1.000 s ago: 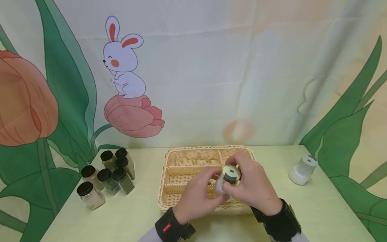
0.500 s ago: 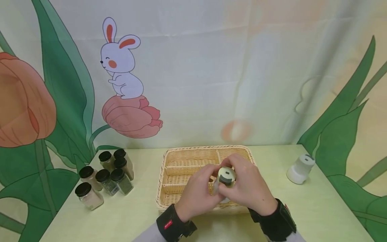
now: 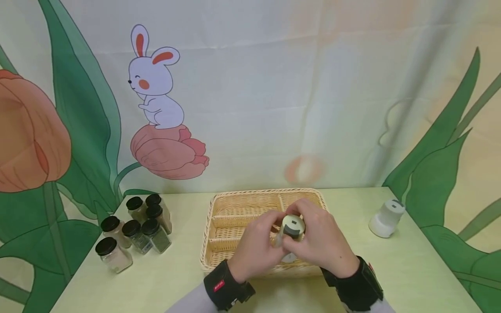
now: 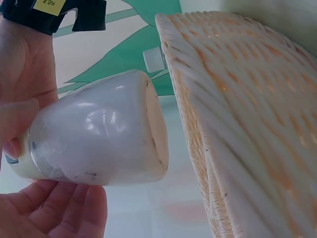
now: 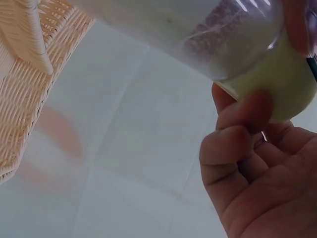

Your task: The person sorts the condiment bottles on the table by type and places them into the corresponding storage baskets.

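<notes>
Both hands hold a translucent white seasoning jar (image 4: 99, 129) over the front right of a wicker basket (image 3: 206, 243). Its pale yellow-green lid (image 3: 293, 224) has a dark grey tab and faces up toward the head camera. My right hand (image 3: 322, 241) grips the lid with thumb and curled fingers, as the right wrist view shows from below. On the other side, my left hand (image 3: 256, 248) has its fingers against the jar near the lid. The jar's base shows close to the basket's outer wall in the left wrist view. Some reddish-brown contents (image 5: 213, 27) show through the side.
Several black-lidded spice jars (image 3: 135, 234) stand grouped on the table's left. A second white jar with a pale lid (image 3: 386, 218) stands at the right. Dividers (image 3: 235, 216) split the basket into compartments. Behind the table hangs a printed cloth (image 3: 250, 108).
My hands and the jar have shifted slightly left in the head view, which has itself drifted a little. My left hand has closed in toward the lid and right hand.
</notes>
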Tool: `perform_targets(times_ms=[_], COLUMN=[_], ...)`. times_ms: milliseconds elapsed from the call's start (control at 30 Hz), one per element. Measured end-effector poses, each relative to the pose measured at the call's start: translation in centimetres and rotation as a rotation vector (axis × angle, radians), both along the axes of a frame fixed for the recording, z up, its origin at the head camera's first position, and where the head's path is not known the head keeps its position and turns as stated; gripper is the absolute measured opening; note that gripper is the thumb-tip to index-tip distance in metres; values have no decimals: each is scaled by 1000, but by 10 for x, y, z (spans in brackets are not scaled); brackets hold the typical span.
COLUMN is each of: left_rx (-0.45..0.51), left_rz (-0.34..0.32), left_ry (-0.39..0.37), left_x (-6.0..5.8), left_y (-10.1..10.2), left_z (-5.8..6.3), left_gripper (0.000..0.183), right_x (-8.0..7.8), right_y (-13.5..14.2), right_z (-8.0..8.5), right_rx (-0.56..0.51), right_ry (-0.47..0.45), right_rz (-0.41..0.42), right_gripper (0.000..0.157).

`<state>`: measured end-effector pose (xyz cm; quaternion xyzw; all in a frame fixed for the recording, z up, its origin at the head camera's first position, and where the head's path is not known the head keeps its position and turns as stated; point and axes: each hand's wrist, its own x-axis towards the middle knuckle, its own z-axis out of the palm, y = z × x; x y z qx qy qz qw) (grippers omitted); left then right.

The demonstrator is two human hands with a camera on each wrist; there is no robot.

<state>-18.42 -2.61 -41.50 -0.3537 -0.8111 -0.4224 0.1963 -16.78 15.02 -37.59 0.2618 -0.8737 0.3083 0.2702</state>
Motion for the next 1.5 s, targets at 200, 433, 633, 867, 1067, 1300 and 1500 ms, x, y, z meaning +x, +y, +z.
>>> perform_targets(times_ms=[200, 433, 633, 867, 1067, 1300, 1500], left_rx=[-23, -59, -111, -158, -206, -268, -295], left_rz=[3, -29, -45, -45, -52, -59, -58], left_ry=[25, 58, 18, -20, -30, -25, -60], left_x=[-6, -18, -31, -48, -57, -65, -75], left_y=[3, 8, 13, 20, 30, 45, 50], left_z=[2, 9, 15, 24, 33, 38, 36], left_gripper=[35, 34, 41, 43, 42, 41, 38], right_x=[-2, -5, -8, -17, -26, -32, -35], right_y=[4, 15, 34, 66, 104, 146, 173], right_z=[1, 4, 8, 9, 4, -6, -17], right_rx=[-1, -12, -8, -7, -20, -29, -55], right_ry=[-18, -53, -87, -80, -104, -154, -172], right_rz=[5, -8, -91, -203, -326, -438, -489], right_gripper=[34, 34, 42, 38, 36, 40, 41])
